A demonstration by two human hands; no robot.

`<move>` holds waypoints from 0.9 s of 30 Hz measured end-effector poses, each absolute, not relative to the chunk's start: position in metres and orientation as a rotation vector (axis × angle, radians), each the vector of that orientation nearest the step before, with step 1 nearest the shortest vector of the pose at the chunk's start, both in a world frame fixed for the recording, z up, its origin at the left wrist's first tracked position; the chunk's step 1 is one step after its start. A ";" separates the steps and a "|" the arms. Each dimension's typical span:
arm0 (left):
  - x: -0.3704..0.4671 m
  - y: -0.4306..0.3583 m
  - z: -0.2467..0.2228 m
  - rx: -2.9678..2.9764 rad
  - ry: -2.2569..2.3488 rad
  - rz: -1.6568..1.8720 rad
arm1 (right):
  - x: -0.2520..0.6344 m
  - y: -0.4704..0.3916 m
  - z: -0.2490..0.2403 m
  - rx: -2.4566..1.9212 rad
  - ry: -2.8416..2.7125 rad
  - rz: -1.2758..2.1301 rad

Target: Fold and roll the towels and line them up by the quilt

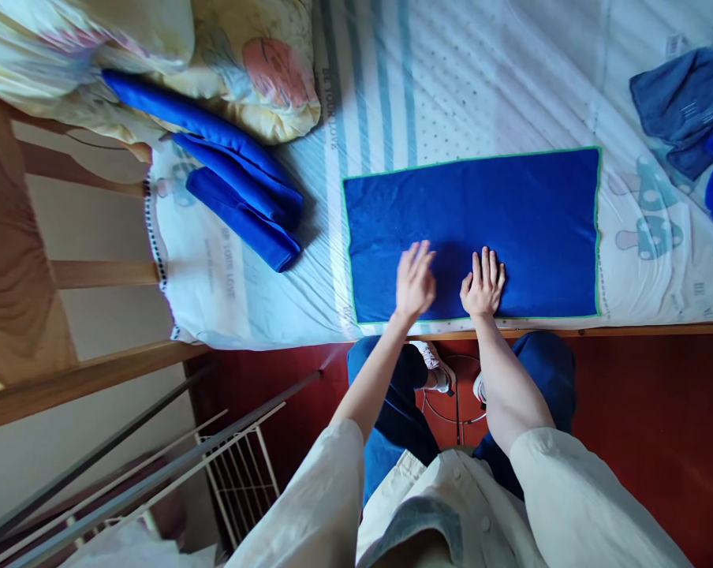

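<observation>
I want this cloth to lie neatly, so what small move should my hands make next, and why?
Probably sweep your left hand across the blue cloth toward its left edge: that edge looks slightly wavy, and your right hand, flat on the cloth, could anchor it.

Room beyond flat cloth (539, 229); folded cloths (247, 170) block left.

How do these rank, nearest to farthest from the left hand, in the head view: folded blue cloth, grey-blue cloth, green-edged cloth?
1. Green-edged cloth: beneath the left hand.
2. Folded blue cloth: left side.
3. Grey-blue cloth: far right.
</observation>
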State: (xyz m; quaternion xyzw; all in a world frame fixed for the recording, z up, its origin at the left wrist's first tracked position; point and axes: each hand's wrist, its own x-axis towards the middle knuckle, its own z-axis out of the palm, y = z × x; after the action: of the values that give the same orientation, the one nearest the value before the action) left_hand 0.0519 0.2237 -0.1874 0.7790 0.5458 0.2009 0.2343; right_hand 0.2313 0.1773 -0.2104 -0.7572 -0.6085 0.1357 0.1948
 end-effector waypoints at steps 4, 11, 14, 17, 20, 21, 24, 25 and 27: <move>0.145 0.251 -0.206 2.199 1.143 0.524 | 0.230 0.179 -0.214 -2.143 -1.712 0.381; 0.099 0.293 -0.216 2.185 1.237 0.520 | 0.231 0.177 -0.212 -2.124 -1.712 0.339; 0.044 0.308 -0.206 2.167 1.374 0.473 | 0.231 0.176 -0.211 -2.126 -1.717 0.338; -0.002 0.326 -0.203 2.125 1.576 0.423 | 0.231 0.176 -0.212 -2.130 -1.719 0.331; -0.031 0.344 -0.206 2.100 1.748 0.362 | 0.231 0.176 -0.214 -2.134 -1.719 0.316; -0.034 0.348 -0.207 2.098 1.794 0.337 | 0.231 0.176 -0.214 -2.135 -1.719 0.315; -0.018 0.356 -0.206 2.131 1.835 0.284 | 0.230 0.176 -0.213 -2.141 -1.717 0.322; -0.006 0.356 -0.205 2.167 1.779 0.283 | 0.230 0.176 -0.213 -2.143 -1.715 0.322; 0.023 0.355 -0.203 2.254 1.578 0.298 | 0.230 0.176 -0.212 -2.143 -1.712 0.324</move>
State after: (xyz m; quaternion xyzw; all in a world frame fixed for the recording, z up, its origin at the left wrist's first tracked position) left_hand 0.0227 0.3546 -0.2029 0.8003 0.5602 0.1056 0.1858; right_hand 0.2303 0.1762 -0.2121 -0.7620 -0.6086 0.1150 0.1887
